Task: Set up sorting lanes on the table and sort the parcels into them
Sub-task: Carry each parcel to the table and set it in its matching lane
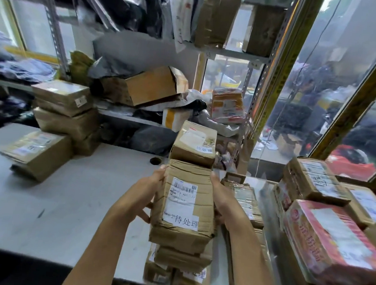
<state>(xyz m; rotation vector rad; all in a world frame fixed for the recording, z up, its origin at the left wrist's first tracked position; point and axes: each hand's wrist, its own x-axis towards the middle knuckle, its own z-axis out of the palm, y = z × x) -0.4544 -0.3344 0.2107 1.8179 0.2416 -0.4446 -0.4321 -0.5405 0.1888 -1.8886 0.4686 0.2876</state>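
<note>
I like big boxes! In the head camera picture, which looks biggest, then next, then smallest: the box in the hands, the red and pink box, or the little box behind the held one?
1. Red and pink box, though it is near the camera.
2. Box in the hands, a close second.
3. Little box behind.

Left of table: bare grey table (70, 200) top, open to reach across
Far left: stacked boxes (66, 110) and a lone box (37, 153) block the back edge
Right: crowded parcels (324, 222) leave no gap
Behind: loaded shelves (139, 118)
</note>
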